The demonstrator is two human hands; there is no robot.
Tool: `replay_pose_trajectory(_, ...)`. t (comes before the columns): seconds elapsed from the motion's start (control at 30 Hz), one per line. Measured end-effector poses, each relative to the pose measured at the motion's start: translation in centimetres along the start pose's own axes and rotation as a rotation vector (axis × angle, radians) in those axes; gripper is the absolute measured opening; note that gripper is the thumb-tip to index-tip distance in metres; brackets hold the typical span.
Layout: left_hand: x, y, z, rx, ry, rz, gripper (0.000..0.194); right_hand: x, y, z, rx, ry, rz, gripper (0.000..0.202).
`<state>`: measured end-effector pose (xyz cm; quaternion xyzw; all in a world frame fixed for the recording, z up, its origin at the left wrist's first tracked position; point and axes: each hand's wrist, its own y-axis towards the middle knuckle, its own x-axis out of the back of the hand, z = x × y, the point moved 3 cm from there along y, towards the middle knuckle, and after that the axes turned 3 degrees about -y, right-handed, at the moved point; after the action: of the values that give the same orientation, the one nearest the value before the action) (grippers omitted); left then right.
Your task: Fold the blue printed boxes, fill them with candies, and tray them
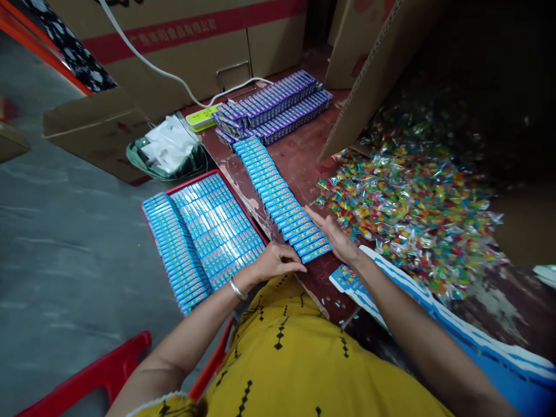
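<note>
Table point(299, 165), dark red, worn: beneath the right hand point(333, 236) and stretching away ahead of it.
Carton point(278, 52), brown, red-banded: far beyond the left hand point(280, 259).
Open carton point(369, 87), flap outward: ahead and to the right of the right hand.
Candies point(412, 214), many, clear-wrapped, mixed colours: heaped to the right of the right hand.
Tray point(191, 181), red-rimmed, packed with blue boxes: left of the left hand; the leftmost strip of boxes stands above the others.
Card stack point(408, 284), blue and white: alongside the right forearm.
Row point(282, 200), blue boxes side by side: on the table, near end between the hands, running away from them.
Purple boxes point(273, 107), stacked in rows: past the far end of the row, well ahead of the hands.
Bag point(197, 161), green, white contents: ahead and left of the left hand, beyond the tray.
Right hand: fingers straight, close together, along the row's right side.
Left hand: fingers curled, thumb toward the row's near end; whether anything is pinched cannot be told.
Power strip point(203, 117), yellow-green: well ahead of the left hand.
Bracelet point(237, 288), silver: left wrist.
Scraps point(337, 304), pale: nearer the body than the right hand.
</note>
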<state>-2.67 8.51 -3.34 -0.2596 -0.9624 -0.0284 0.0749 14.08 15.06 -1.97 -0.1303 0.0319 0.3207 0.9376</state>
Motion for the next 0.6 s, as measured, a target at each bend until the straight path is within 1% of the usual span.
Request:
replay_pose_trajectory(0.1,0.1,0.3,0.1,0.057,-0.049,0.032,0.04,-0.1,0.0,-0.1,-0.009,-0.063,-0.027,0.067)
replay_pose_trajectory(0.23,0.0,0.0,0.0,0.03,-0.037,0.06,0.04,0.0,0.0,-0.2,-0.007,-0.068,-0.021,0.067)
replay_pose_trajectory(0.27,0.0,-0.4,-0.1,0.021,-0.022,0.047,0.04,0.1,0.1,-0.1,0.001,-0.061,-0.015,0.067)
replay_pose_trajectory(0.3,0.2,-0.7,-0.1,0.012,-0.004,-0.007,0.04,0.2,0.2,0.0,0.014,-0.05,-0.011,0.066)
replay_pose_trajectory(0.33,0.6,-1.1,-0.2,0.004,0.012,-0.117,0.039,0.4,0.3,0.1,0.032,-0.039,-0.014,0.065)
replay_pose_trajectory(0.37,1.2,-1.6,-0.3,-0.004,0.021,-0.289,0.039,0.7,0.6,0.3,0.05,-0.032,-0.022,0.064)
replay_pose_trajectory(0.43,2.8,-2.4,-0.5,-0.037,-0.005,-0.737,0.036,1.2,1.3,0.8,0.079,-0.035,-0.047,0.064)
replay_pose_trajectory(0.47,3.5,-2.6,-0.6,-0.063,-0.038,-0.943,0.036,1.4,1.9,1.0,0.088,-0.042,-0.053,0.064)
replay_pose_trajectory(0.5,3.9,-2.5,-0.6,-0.091,-0.078,-1.099,0.038,1.5,2.5,1.3,0.097,-0.048,-0.051,0.065)
replay_pose_trajectory(0.53,4.2,-2.1,-0.6,-0.119,-0.122,-1.197,0.042,1.6,3.2,1.5,0.107,-0.05,-0.042,0.066)
replay_pose_trajectory(0.57,4.3,-1.4,-0.5,-0.136,-0.159,-1.237,0.047,1.6,3.9,1.7,0.117,-0.048,-0.029,0.067)
replay_pose_trajectory(0.6,4.2,-0.5,-0.2,-0.136,-0.197,-1.247,0.052,1.5,4.6,1.8,0.126,-0.047,-0.014,0.069)
